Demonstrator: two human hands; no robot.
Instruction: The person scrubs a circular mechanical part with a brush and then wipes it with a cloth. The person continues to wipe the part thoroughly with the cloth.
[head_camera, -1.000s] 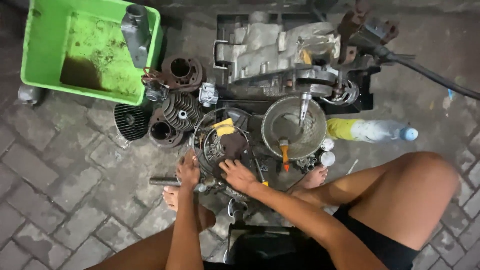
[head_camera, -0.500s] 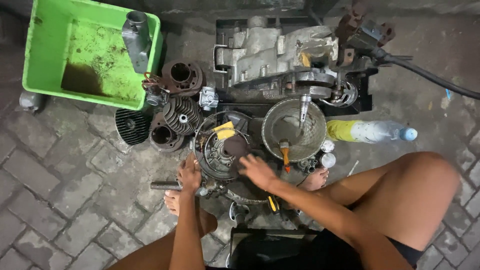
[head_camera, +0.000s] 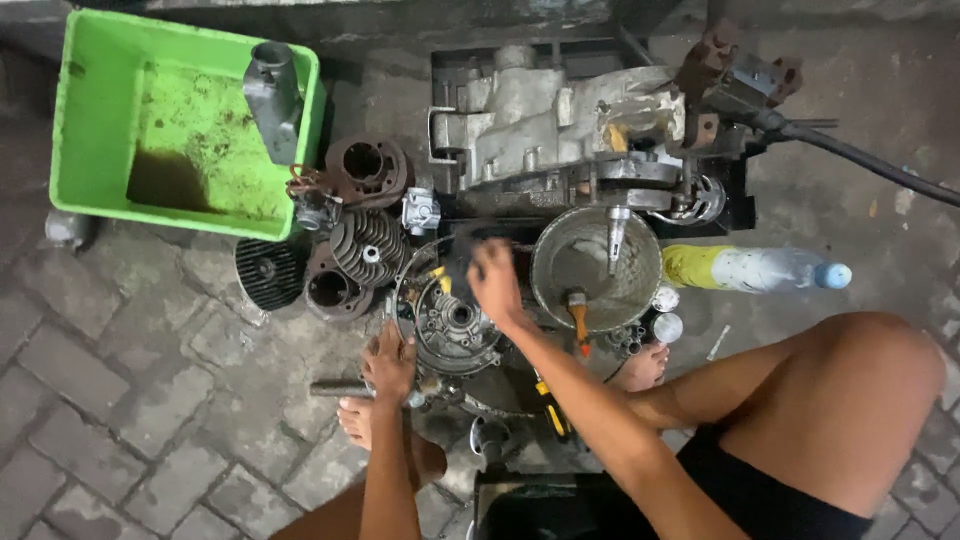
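Squatting over a spread of engine parts on the brick paving, the person has both hands down at the round engine cover, which lies between the finned cylinder on its left and the metal bowl on its right. Left hand rests at the near left rim of the cover, fingers curled against it; whether it truly grips is hard to tell. Right hand sits over the far right edge of the cover, blurred, fingers bent downward onto something dark beneath them, so what it holds cannot be made out. A brush with an orange handle leans on the near rim of the bowl. Beyond the bowl, far side, stands the big grey engine case. Far left there's a green plastic tub, stained inside, with a grey metal part leaning on its right wall. Right of the bowl lies a clear bottle, yellowish at one end, on its side. A bare foot shows just near the left hand.
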